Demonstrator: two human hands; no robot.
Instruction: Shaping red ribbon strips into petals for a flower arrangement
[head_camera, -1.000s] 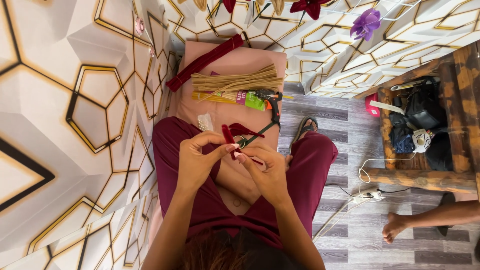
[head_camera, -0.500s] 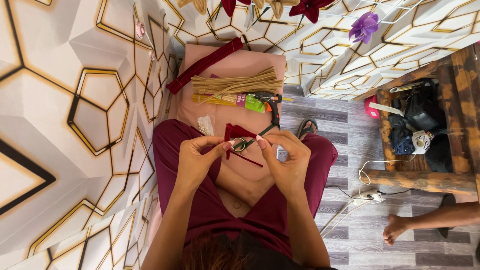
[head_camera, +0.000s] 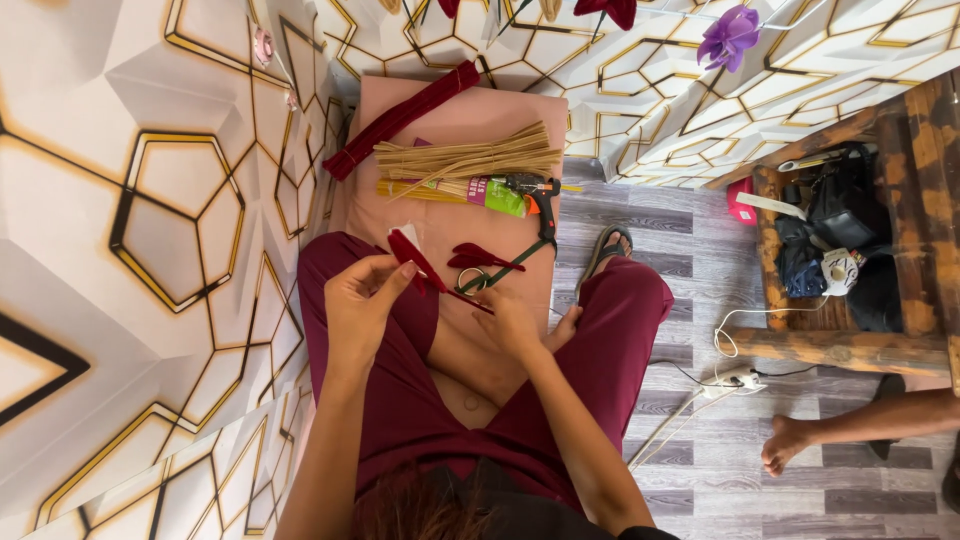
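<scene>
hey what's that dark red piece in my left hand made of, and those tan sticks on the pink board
The dark red piece in your left hand looks like thin matte fabric or felt-like sheet: it bends softly and shows no shine. The tan sticks look like dry wood or bamboo: straight, slim, pale, dull surfaced.

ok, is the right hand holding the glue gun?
No: the glue gun lies on the pink cushion, apart from the right hand, which is down by the scissors.
</scene>
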